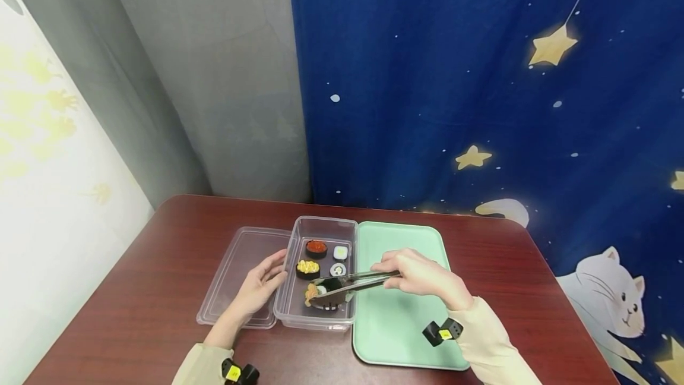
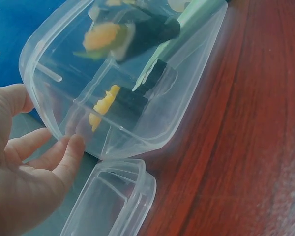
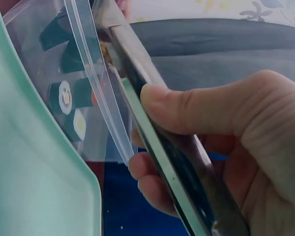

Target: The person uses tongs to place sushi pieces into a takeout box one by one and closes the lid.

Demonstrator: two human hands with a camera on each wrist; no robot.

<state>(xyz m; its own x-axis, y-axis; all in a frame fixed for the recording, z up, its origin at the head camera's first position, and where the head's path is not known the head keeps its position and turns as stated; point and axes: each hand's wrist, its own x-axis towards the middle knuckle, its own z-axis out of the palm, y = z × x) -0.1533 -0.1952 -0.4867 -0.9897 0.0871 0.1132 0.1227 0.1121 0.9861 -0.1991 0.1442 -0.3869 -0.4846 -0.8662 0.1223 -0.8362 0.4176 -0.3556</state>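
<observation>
My right hand (image 1: pixel 414 272) grips a pair of metal tongs (image 1: pixel 369 281), thumb on one arm and fingers on the other. Their tips reach into a clear plastic container (image 1: pixel 342 324), around an orange-topped sushi piece (image 1: pixel 310 294). That piece is blurred in the left wrist view and partly hidden by the tongs in the head view. My left hand (image 1: pixel 259 287) touches the container's left wall with extended fingers. Inside lie a red-topped sushi (image 1: pixel 316 248), a yellow-topped sushi (image 1: pixel 308 268), a white roll with a pale green centre (image 1: pixel 340 252) and a dark-rimmed round roll (image 1: pixel 338 270).
A clear plastic lid (image 1: pixel 230 278) lies left of the container, under my left hand. Against the container's right side sits a light green tray (image 1: pixel 406 331), beneath my right hand. All rest on a reddish-brown table (image 1: pixel 155 290), with a blue star-patterned curtain (image 1: pixel 395 106) behind.
</observation>
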